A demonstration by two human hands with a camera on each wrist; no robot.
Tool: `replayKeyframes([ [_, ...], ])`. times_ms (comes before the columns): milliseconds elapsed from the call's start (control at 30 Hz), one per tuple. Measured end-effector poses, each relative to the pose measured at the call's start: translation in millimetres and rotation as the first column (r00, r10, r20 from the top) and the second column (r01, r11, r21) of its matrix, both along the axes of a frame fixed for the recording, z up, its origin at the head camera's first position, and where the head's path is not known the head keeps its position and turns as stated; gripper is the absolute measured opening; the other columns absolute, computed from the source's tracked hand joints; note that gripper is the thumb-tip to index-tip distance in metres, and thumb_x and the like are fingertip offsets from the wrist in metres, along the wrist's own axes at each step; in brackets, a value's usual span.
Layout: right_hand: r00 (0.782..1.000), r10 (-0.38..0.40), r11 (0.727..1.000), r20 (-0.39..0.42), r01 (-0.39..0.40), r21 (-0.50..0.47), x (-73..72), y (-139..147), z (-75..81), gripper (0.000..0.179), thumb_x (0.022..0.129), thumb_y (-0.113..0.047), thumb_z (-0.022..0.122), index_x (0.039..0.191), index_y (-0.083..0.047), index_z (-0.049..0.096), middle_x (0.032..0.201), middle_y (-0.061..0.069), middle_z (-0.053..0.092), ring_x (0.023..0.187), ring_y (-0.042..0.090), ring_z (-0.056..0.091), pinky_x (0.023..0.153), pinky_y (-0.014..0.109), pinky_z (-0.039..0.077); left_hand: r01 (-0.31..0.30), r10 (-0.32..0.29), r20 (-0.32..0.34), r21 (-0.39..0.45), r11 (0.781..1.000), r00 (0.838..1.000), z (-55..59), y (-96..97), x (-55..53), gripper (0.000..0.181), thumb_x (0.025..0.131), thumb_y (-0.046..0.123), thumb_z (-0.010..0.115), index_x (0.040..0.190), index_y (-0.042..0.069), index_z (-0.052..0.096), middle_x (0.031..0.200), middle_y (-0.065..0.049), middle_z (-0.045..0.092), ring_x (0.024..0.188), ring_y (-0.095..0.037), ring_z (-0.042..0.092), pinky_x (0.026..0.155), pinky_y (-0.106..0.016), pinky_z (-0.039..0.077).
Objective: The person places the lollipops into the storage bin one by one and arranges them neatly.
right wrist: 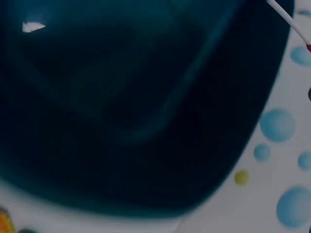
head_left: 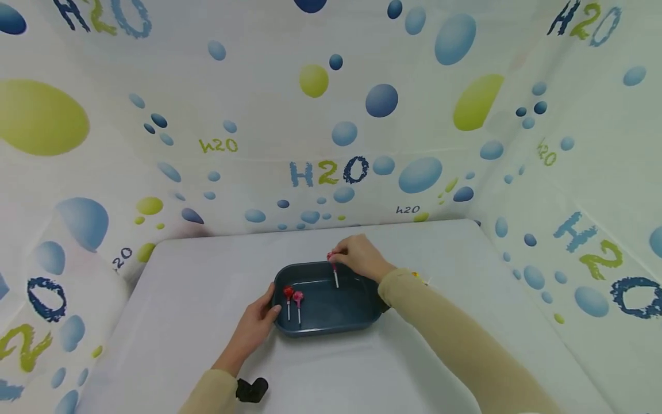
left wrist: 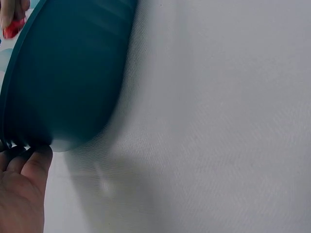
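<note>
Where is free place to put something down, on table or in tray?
Free: the table left of the left hand, and in front of the tray, between the sleeves; inside the tray, right of the two lollipops. Crowded: the tray's left end, and its back rim, where the right hand holds another lollipop.

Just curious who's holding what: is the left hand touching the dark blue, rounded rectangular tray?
Touching: the head view shows the left hand gripping the dark blue, rounded rectangular tray at one end, thumb on its rim.
</note>
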State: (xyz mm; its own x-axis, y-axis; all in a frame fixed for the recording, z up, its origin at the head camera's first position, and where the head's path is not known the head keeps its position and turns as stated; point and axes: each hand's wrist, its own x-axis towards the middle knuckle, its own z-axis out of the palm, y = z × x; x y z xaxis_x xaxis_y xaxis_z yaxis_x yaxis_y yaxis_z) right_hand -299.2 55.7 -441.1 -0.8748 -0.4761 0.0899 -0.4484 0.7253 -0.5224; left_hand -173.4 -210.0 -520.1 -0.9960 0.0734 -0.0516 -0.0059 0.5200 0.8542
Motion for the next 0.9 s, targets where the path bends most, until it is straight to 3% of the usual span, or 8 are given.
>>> replayKeyframes([
  [167,0.994,0.109,0.980,0.017,-0.110,0.165,3.2,-43,-13.3,0.016,0.093,-0.024,0.076,0.088,-0.011,0.083,0.083,-0.002,0.078,0.068,0.005,0.057,0.064,0.020,0.049,0.003,-0.003,-0.016,0.005,1.000,1.000,-0.1,-0.1,-1.5,0.062,0.104,0.005,0.055,0.159,-0.003,0.027,0.164,-0.022,0.031,0.152,-0.038,0.032,0.120,-0.048,0.032],
  [367,0.988,0.101,0.946,0.120,-0.132,0.295,9.9,-72,-28.9,0.016,0.093,-0.020,0.076,0.087,-0.007,0.081,0.076,0.000,0.075,0.058,0.005,0.052,0.053,0.019,0.045,-0.008,0.007,0.004,0.023,1.000,1.000,-0.7,-0.6,-0.6,0.062,0.104,0.006,0.055,0.159,-0.001,0.027,0.164,-0.020,0.031,0.153,-0.037,0.032,0.120,-0.048,0.032],
  [567,0.988,0.075,0.919,0.135,-0.121,0.376,12.6,-83,-41.5,0.014,0.092,-0.019,0.077,0.092,-0.006,0.077,0.076,0.001,0.073,0.059,0.006,0.057,0.056,0.019,0.051,-0.011,0.011,0.021,0.038,0.999,1.000,-0.1,1.0,0.2,0.063,0.105,0.006,0.055,0.160,0.001,0.026,0.165,-0.019,0.030,0.153,-0.037,0.031,0.121,-0.048,0.032],
  [900,0.995,0.089,0.884,0.050,-0.102,0.457,10.6,-95,-58.6,0.015,0.095,-0.021,0.074,0.099,-0.007,0.075,0.081,0.002,0.072,0.065,0.010,0.058,0.069,0.023,0.059,-0.015,0.014,0.023,0.045,0.999,1.000,-1.1,0.4,0.1,0.063,0.104,0.005,0.055,0.160,0.001,0.026,0.165,-0.020,0.030,0.153,-0.038,0.031,0.121,-0.049,0.032],
])
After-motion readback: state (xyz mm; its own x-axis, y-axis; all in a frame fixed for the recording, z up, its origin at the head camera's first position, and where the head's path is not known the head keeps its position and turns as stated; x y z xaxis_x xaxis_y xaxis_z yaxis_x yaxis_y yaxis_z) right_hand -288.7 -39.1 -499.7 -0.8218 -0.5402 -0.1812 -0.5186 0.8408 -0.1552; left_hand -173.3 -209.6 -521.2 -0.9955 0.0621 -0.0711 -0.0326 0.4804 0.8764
